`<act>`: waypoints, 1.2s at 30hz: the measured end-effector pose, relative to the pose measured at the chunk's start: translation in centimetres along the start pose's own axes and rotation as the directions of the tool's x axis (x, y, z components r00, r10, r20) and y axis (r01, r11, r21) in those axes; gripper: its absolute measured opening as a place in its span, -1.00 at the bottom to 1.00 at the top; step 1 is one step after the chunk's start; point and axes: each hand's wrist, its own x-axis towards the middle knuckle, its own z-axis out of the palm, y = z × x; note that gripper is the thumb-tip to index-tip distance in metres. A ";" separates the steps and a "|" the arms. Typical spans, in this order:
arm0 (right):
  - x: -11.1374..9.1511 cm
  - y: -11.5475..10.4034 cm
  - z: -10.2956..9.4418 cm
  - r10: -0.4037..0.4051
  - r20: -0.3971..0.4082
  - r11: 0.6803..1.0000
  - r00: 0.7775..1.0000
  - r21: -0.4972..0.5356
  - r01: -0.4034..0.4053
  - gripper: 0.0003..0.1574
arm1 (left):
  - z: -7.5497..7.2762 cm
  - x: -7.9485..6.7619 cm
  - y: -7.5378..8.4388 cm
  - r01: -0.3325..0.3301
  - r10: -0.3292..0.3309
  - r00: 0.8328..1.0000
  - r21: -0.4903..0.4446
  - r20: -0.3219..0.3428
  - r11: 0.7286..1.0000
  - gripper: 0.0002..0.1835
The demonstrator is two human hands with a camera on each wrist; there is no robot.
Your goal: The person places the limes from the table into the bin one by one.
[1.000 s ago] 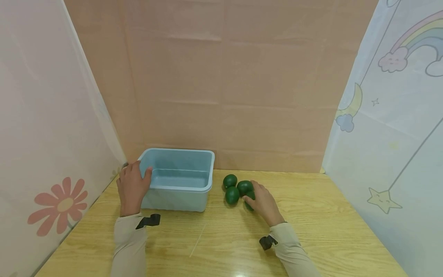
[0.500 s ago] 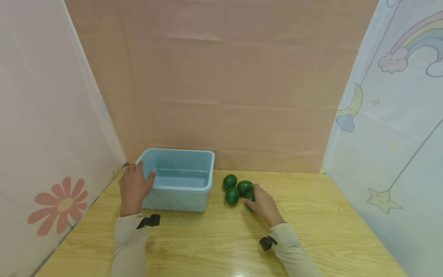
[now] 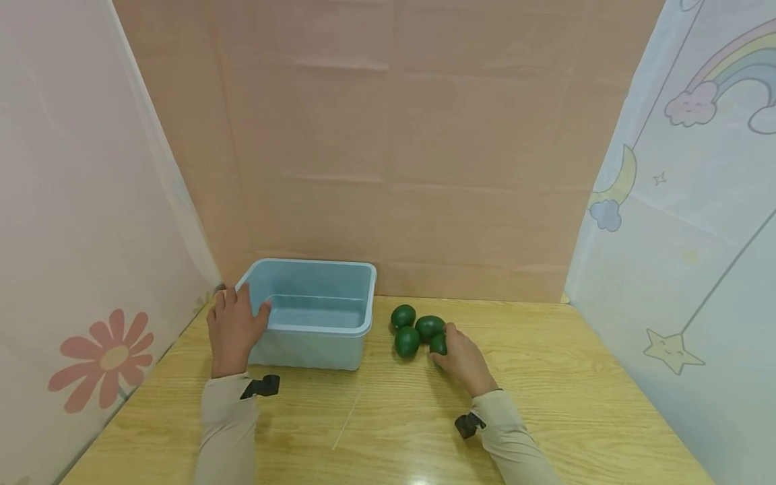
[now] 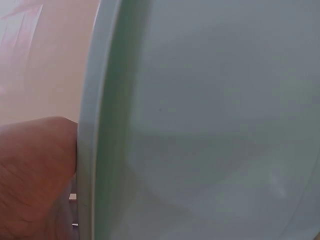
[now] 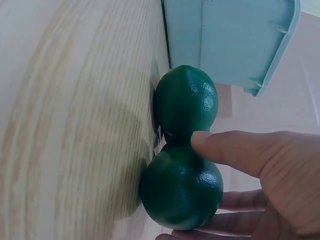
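My left hand [image 3: 235,335] grips the left rim of a light blue plastic bin [image 3: 306,350], thumb over the inside and fingers toward the outer side. The bin's interior shows no contents. In the left wrist view, part of that hand lies beyond the bin's rim [image 4: 87,150]. To the right, my right hand [image 3: 468,362] holds a glossy dark green fruit [image 3: 438,344], lime- or avocado-like, low over the table. Its thumb touches the top in the right wrist view, with fingers round the far side of the fruit [image 5: 180,192]. Three similar fruits [image 3: 407,343] cluster beside it.
A light wood-grain table [image 3: 388,424] bears everything. Behind stands a brown-pink backdrop [image 3: 388,148]. Patterned cloth walls [image 3: 685,269] flank both sides. A thin pale strip [image 3: 347,421] lies in front of the bin. The fruits stand right of the bin.
My right hand's fingers and thumb have shifted slightly right and nearer, uncovering more of the neighbouring fruit. My left hand has moved a little right along the bin's rim. The bin stays put.
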 end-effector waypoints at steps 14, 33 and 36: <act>0.0 0.3 0.2 -0.012 0.015 0.998 1.000 -0.058 0.013 -0.20 | -0.1 0.0 -0.6 0.040 -0.035 0.990 -0.038 0.134 0.998 -0.21; 0.0 0.8 0.7 -0.017 -0.011 0.999 1.000 -0.036 0.016 -0.15 | -0.3 0.1 -0.5 0.048 -0.043 0.983 -0.028 0.177 0.998 -0.16; 0.0 0.8 0.8 -0.027 -0.019 0.999 0.999 -0.033 0.026 -0.16 | -0.3 0.1 -0.5 0.046 -0.039 0.985 -0.037 0.167 0.998 -0.17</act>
